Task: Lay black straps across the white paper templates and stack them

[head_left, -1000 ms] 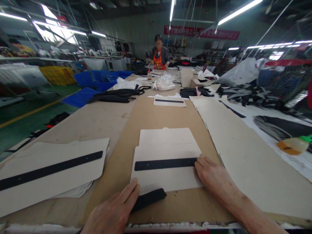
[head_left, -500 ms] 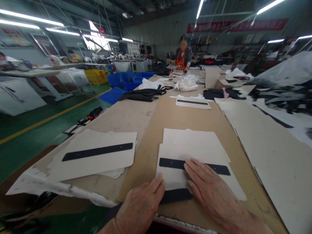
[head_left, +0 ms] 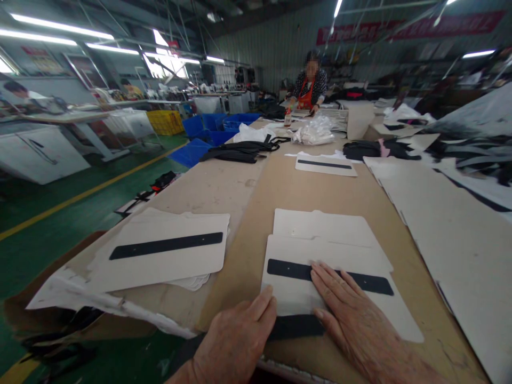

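A white board (head_left: 288,298) with a black strip (head_left: 296,270) across it lies in front of me, over other white boards (head_left: 320,226). My right hand (head_left: 348,304) rests flat on it, palm down, fingertips on the strip. My left hand (head_left: 240,330) is closed, fingers together at the board's lower left corner; what they grip is hidden. Another black strip (head_left: 298,327) lies along the board's near edge, between both hands, and partly under the left one. To the left is a stack of white boards (head_left: 176,266), the top one bearing a black strip (head_left: 168,245).
A further white board with a black strip (head_left: 326,166) lies farther up the brown table (head_left: 304,194). Long pale sheets (head_left: 436,229) run along the right. Black fabric pieces (head_left: 236,152) and clear plastic (head_left: 316,130) lie beyond. A person in an orange apron (head_left: 306,98) stands at the far end.
My view has shifted slightly, so the table appears a little to the right and turned. Both hands keep almost the same places on the board.
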{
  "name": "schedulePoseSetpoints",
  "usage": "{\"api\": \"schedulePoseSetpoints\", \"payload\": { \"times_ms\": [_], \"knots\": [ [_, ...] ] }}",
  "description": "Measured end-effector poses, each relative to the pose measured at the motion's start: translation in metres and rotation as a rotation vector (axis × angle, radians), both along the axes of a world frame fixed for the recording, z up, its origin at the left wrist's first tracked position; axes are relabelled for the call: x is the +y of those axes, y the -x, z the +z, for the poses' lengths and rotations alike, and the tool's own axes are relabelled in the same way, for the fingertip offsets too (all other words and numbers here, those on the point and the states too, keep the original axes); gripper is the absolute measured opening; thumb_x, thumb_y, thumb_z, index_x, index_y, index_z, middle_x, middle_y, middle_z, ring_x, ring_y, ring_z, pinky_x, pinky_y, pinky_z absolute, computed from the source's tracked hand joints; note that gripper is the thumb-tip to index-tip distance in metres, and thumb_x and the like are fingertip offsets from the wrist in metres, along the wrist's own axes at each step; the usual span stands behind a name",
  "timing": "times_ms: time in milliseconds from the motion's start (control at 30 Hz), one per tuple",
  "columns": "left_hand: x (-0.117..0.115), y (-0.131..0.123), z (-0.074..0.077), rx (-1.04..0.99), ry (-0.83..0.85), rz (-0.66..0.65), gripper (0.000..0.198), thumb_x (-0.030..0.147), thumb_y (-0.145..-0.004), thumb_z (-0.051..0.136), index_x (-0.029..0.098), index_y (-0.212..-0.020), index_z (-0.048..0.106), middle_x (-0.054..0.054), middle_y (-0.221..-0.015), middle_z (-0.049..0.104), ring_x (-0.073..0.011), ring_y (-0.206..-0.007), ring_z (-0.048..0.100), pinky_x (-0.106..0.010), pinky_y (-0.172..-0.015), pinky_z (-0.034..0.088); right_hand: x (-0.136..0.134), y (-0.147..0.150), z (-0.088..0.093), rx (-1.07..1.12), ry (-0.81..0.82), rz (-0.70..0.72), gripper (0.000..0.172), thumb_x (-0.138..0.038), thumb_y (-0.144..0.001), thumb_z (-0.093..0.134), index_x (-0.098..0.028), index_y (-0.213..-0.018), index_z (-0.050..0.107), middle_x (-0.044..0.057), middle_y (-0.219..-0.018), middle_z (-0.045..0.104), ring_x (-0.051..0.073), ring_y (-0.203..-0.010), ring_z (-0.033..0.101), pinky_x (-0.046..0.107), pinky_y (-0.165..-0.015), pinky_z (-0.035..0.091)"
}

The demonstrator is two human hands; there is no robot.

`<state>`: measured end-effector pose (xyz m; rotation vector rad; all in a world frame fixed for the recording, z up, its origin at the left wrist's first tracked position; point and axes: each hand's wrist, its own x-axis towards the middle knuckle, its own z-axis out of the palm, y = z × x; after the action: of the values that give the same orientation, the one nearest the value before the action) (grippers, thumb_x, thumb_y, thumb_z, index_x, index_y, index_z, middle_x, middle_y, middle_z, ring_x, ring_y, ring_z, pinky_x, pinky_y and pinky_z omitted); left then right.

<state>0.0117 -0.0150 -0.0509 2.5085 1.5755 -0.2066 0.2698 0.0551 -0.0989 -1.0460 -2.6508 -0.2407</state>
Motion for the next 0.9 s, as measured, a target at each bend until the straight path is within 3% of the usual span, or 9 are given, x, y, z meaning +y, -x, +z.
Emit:
{"api": "schedulePoseSetpoints", "payload": {
  "times_ms": [667,900],
  "knots": [
    [-0.0007,0.0021,-0.0075,0.013,-0.021,-0.008,0.057,0.006,-0.085,0.042,0.018,-0.141,0.042,-0.013,-0.15,0.046,-0.0265,-0.112,0.065,-0.04,-0.089,0.06,-0.0003,-0.0055,0.0037,0.021,0.039,0.03,0.07,-0.043,-0.097,0.047,-0.021,-0.156,0.016,0.006,-0.158,0.032,0.025,-0.143,0.036,0.05,-0.112,0.042],
    [-0.0005,-0.0003,-0.0024,0.015,-0.005,0.01,0.057,0.005,-0.085,0.043,0.018,-0.141,0.043,-0.013,-0.151,0.045,-0.0258,-0.114,0.064,-0.039,-0.093,0.058,0.0003,-0.0038,0.0027,0.022,0.033,0.021,0.066,-0.041,-0.097,0.047,-0.021,-0.155,0.021,0.006,-0.158,0.033,0.025,-0.143,0.035,0.051,-0.112,0.04]
  ]
}}
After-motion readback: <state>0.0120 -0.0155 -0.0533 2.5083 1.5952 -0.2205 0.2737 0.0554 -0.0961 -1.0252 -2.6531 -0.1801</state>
